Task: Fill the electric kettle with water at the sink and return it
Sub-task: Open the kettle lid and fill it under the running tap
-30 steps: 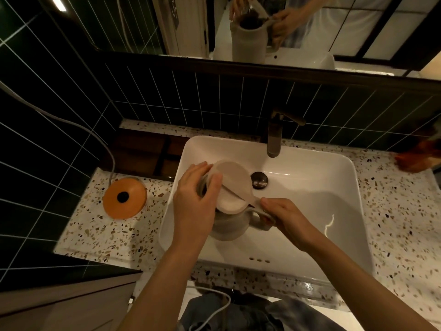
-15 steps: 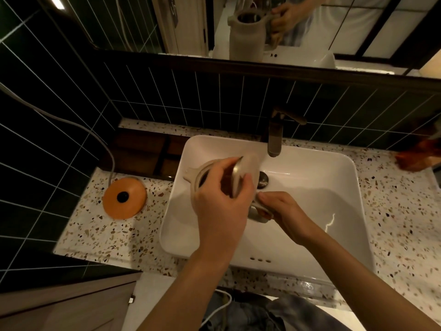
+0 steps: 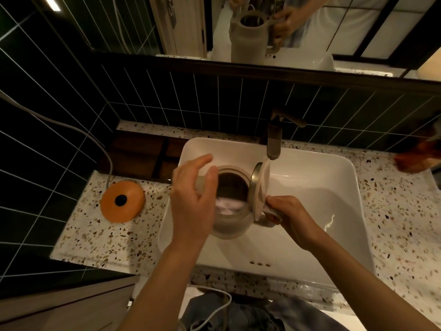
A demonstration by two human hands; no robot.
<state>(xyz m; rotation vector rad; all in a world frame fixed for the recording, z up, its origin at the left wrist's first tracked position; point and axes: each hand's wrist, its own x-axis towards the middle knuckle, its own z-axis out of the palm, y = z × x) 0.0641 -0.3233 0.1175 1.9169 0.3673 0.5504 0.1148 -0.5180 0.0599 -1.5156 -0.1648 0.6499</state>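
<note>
A cream electric kettle (image 3: 230,225) is held over the left part of the white sink basin (image 3: 329,187). Its hinged lid (image 3: 261,187) stands upright and open, just under and left of the dark faucet spout (image 3: 273,142). My right hand (image 3: 290,218) grips the kettle's handle on its right side. My left hand (image 3: 193,197) hovers over the kettle's left rim with fingers spread, holding nothing. Inside the kettle I see a pale reflection at the bottom. No water runs from the faucet.
The orange kettle base (image 3: 122,201) with its grey cord sits on the terrazzo counter (image 3: 114,232) left of the sink. A reddish object (image 3: 415,156) lies at the far right. A mirror (image 3: 262,27) above the dark tiles reflects the kettle.
My left hand lifted the lid from shut to fully upright, then let go and drew back to the left. The kettle moved slightly toward the faucet.
</note>
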